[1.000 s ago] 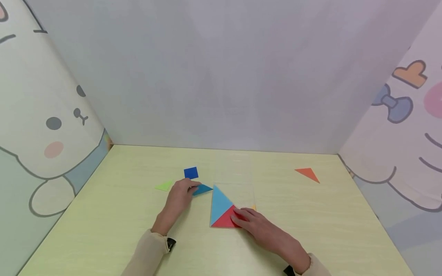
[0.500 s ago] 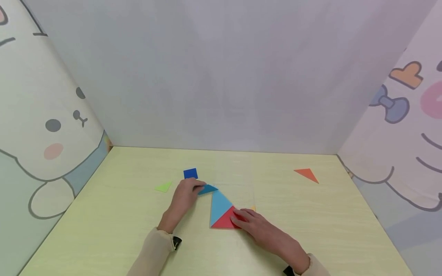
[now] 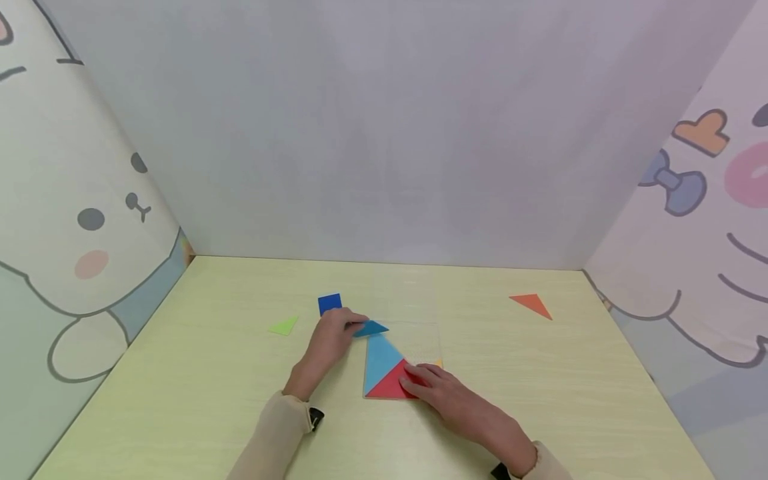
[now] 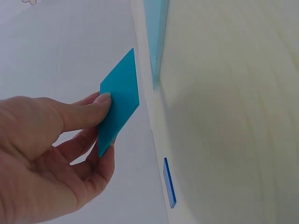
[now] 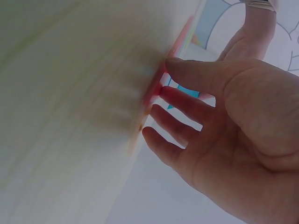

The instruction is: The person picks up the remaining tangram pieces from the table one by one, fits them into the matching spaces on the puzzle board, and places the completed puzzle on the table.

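Between thumb and fingers my left hand pinches a teal-blue parallelogram tangram piece, raised off the tabletop in the left wrist view. In the head view it overlaps the upper tip of a light-blue triangle. That triangle lies flat, its slanted edge against a red triangle. My right hand rests its thumb and fingertips on the red triangle and hides part of it. A small yellow-orange bit peeks out beyond the right fingers, mostly hidden.
A faint clear rectangular sheet lies behind the joined triangles. On the table, a dark-blue square and a light-green triangle lie left; an orange-red triangle lies right. Patterned panels flank the table, with a pale wall behind.
My left hand has carried the teal-blue parallelogram rightward, from beside the light-blue triangle to over its tip. The right hand stays on the red triangle.
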`<state>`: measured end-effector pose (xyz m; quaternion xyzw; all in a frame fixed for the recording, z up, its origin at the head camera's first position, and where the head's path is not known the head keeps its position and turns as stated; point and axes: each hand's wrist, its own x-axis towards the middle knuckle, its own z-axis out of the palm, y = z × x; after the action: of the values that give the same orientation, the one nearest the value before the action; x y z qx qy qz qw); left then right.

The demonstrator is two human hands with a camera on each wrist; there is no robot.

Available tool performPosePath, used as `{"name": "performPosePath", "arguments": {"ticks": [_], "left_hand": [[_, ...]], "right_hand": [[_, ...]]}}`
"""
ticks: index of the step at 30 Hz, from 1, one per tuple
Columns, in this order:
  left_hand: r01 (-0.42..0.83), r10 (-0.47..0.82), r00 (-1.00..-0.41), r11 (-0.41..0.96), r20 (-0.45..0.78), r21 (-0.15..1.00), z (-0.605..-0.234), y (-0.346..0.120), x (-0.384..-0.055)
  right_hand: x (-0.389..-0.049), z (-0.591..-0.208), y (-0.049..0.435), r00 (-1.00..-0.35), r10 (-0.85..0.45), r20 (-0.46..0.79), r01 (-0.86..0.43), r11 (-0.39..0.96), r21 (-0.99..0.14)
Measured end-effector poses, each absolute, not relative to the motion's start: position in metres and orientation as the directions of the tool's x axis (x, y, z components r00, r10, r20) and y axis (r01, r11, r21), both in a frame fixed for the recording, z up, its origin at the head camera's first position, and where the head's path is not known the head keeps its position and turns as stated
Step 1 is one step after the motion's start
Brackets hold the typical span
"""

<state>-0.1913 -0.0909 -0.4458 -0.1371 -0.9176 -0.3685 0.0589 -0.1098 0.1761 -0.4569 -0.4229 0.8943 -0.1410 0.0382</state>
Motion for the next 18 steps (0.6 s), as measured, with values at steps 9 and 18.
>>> {"name": "performPosePath", "arguments": {"ticks": [9,18], "left_hand": [[0.319,0.254,-0.946,0.646,0.2,0.693,-0.448,-0.081,-0.196],[0.374,0.322,-0.922,0.598,0.215,0.708,-0.45,-0.073,-0.203]], "right_hand": [[-0.109,-0.458,0.177,-0.633,-0.771,0.071,-0.754,0.593,-0.284],[-0.11,-0.456,0.176,-0.636,-0.769,0.063,-0.751,0.598,-0.28]]}}
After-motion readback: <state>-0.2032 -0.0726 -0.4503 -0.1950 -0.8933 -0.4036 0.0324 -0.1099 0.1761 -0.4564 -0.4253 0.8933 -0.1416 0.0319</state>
